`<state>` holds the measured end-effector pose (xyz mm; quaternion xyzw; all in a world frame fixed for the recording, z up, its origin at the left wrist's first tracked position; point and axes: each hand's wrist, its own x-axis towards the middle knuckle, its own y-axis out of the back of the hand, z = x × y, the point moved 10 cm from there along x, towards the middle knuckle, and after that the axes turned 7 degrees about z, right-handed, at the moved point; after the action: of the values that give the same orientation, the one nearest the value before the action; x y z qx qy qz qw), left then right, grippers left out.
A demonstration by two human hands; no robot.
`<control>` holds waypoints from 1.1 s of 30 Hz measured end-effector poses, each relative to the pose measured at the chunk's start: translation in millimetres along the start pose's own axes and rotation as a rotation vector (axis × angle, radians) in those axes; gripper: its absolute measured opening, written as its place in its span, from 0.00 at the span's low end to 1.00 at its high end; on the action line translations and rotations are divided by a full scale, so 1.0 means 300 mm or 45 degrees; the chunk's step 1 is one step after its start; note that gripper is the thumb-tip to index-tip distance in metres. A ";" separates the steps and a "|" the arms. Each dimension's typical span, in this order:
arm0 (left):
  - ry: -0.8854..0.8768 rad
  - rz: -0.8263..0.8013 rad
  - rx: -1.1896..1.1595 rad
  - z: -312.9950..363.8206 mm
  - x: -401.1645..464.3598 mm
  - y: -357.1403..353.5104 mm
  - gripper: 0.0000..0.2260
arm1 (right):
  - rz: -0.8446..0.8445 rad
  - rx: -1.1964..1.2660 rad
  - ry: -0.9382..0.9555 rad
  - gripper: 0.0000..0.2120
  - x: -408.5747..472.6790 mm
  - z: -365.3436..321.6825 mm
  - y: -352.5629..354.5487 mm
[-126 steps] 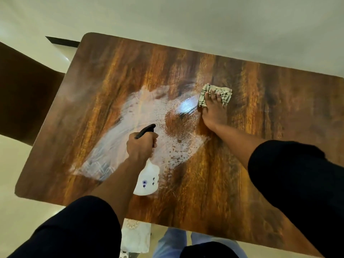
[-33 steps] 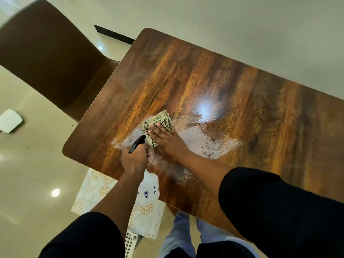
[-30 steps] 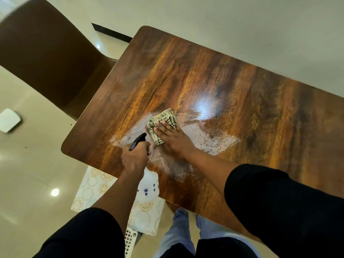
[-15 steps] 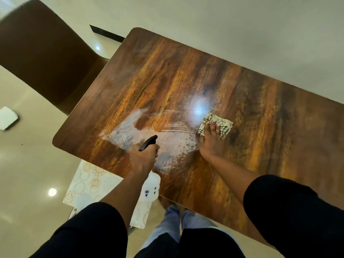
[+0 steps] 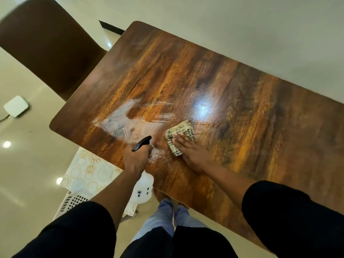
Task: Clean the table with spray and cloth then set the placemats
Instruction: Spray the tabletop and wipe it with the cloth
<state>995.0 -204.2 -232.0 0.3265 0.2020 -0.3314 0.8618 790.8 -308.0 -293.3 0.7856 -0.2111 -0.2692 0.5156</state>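
**Wiping a streaked wooden table**

Head view: a glossy wooden table [image 5: 232, 94] stands on a pale tiled floor, a brown chair [image 5: 46, 43] at its far-left corner. The right hand [image 5: 189, 151] presses a checked cloth [image 5: 178, 136] flat under straight fingers. White spray streaks [image 5: 128, 121] lie just left of those fingertips. The left hand [image 5: 136, 161] has its fingers curled around a spray bottle [image 5: 142, 190] near the table edge. Below it, patterned placemats [image 5: 89, 172] lie on a white stool.

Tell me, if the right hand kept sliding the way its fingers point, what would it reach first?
The right hand lies flat on the cloth, fingers pointing up-left. Going on, it would likely push the cloth into the white smear left on the table; nothing else shows there.
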 end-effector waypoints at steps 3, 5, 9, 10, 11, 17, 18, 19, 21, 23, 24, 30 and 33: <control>0.024 0.044 0.014 -0.044 -0.016 -0.002 0.18 | 0.109 0.032 -0.335 0.31 -0.065 0.179 0.058; 0.025 0.065 -0.024 -0.057 -0.035 -0.004 0.16 | 0.206 0.080 -0.576 0.31 -0.112 0.268 0.088; 0.058 0.071 -0.095 -0.083 -0.063 -0.002 0.14 | 0.281 0.189 -0.908 0.31 -0.122 0.275 0.095; 0.065 0.064 -0.103 -0.091 -0.065 0.000 0.15 | 0.291 0.206 -0.973 0.32 -0.106 0.254 0.093; 0.076 0.062 -0.109 -0.101 -0.065 0.008 0.16 | 0.293 0.214 -1.024 0.32 -0.086 0.224 0.089; 0.145 0.109 -0.152 -0.104 -0.048 0.089 0.13 | 0.156 0.192 -0.541 0.32 0.093 -0.146 0.026; 0.146 0.128 -0.149 -0.097 -0.040 0.110 0.09 | 0.118 0.184 -0.420 0.32 0.121 -0.221 0.014; 0.147 0.150 -0.150 -0.089 -0.032 0.130 0.07 | 0.087 0.169 -0.291 0.32 0.146 -0.293 0.000; 0.158 0.187 -0.135 -0.095 0.005 0.169 0.16 | 0.059 0.108 0.019 0.30 0.180 -0.429 -0.030; 0.176 0.217 -0.115 -0.114 0.046 0.204 0.22 | -0.002 0.025 0.324 0.30 0.194 -0.512 -0.070; 0.173 0.215 -0.112 -0.121 0.067 0.214 0.21 | -0.030 -0.008 0.433 0.31 0.196 -0.516 -0.088; 0.174 0.193 -0.084 -0.101 0.111 0.265 0.24 | -0.061 -0.119 0.370 0.33 0.273 -0.291 -0.013; 0.159 0.156 -0.091 -0.080 0.151 0.285 0.27 | 0.008 -0.029 -0.085 0.31 0.335 -0.148 0.085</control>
<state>1083.5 -158.8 -237.9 0.3273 0.2466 -0.2497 0.8773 894.7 -347.9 -276.1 0.7695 -0.2275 -0.2959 0.5182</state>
